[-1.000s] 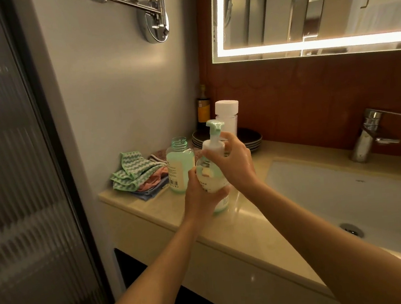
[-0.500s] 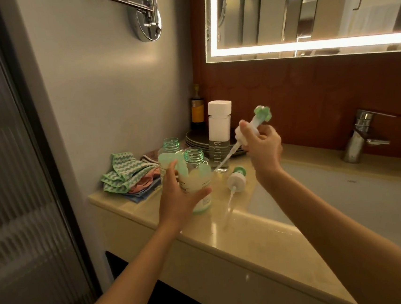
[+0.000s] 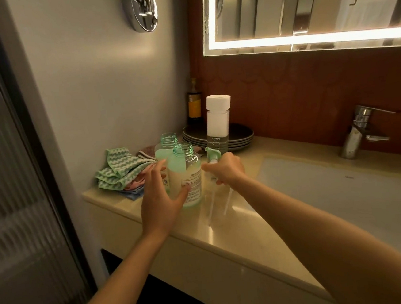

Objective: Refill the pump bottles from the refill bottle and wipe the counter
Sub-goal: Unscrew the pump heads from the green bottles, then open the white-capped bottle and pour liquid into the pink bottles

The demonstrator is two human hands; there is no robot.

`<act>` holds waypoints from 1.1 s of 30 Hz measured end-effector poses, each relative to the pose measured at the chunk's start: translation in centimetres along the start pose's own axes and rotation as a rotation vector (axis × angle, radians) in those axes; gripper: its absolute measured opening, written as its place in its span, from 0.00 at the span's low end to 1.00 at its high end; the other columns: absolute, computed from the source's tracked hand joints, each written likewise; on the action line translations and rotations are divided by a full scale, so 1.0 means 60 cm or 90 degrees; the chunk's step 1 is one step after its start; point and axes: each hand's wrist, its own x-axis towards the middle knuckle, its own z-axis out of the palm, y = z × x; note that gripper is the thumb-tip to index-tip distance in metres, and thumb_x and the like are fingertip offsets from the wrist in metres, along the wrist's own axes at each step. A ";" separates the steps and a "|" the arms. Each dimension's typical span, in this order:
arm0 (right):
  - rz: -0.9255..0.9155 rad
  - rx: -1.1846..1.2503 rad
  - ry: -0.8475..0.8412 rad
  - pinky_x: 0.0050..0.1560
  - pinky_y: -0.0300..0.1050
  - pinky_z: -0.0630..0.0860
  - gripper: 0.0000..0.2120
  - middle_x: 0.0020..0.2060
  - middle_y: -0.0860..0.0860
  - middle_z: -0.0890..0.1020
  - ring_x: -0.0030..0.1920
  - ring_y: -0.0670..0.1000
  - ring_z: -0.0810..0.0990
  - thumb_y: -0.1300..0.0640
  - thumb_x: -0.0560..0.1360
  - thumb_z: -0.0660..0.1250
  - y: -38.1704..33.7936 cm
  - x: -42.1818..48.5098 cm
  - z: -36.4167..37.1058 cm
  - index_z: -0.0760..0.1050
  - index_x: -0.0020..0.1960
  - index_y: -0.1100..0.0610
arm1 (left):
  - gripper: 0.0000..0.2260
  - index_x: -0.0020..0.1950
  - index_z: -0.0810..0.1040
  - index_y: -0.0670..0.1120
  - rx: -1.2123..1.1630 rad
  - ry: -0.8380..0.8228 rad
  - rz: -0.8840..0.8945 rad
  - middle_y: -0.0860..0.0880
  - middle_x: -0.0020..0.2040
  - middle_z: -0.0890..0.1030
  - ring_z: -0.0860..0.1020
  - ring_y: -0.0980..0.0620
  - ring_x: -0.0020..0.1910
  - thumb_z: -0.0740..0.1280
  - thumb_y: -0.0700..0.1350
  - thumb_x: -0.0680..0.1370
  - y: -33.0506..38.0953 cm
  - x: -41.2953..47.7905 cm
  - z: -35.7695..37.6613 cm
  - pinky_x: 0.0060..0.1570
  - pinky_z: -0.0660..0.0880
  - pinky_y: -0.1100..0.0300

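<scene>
Two open green pump bottles stand at the counter's left end, one (image 3: 168, 146) behind and one (image 3: 189, 177) in front. My left hand (image 3: 161, 199) lies against the front bottle with fingers spread and the thumb on its label. My right hand (image 3: 227, 171) grips a green pump head (image 3: 212, 155) just right of that bottle, its tube (image 3: 211, 207) reaching down to the counter (image 3: 251, 232). A second pump's tube (image 3: 227, 202) lies beside it, its head hidden by my hand. The tall white-capped refill bottle (image 3: 218, 123) stands behind, capped.
Folded cloths (image 3: 120, 170) lie by the left wall. A stack of dark plates (image 3: 240, 135) and an amber bottle (image 3: 194, 103) sit at the back. The sink basin (image 3: 346, 199) and faucet (image 3: 359, 131) are to the right. A ribbed glass door (image 3: 15, 194) stands on the left.
My right hand has brought the removed pump down from mid-air to the counter beside the other pump. My left hand's fingers have loosened and spread on the front bottle.
</scene>
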 end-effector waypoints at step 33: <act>0.006 0.257 0.096 0.67 0.59 0.64 0.48 0.65 0.56 0.67 0.67 0.59 0.63 0.46 0.64 0.76 -0.066 0.177 -0.043 0.50 0.72 0.55 | 0.09 0.53 0.71 0.50 -0.185 0.157 0.026 0.53 0.40 0.74 0.73 0.53 0.36 0.65 0.48 0.75 0.021 0.041 0.001 0.35 0.69 0.70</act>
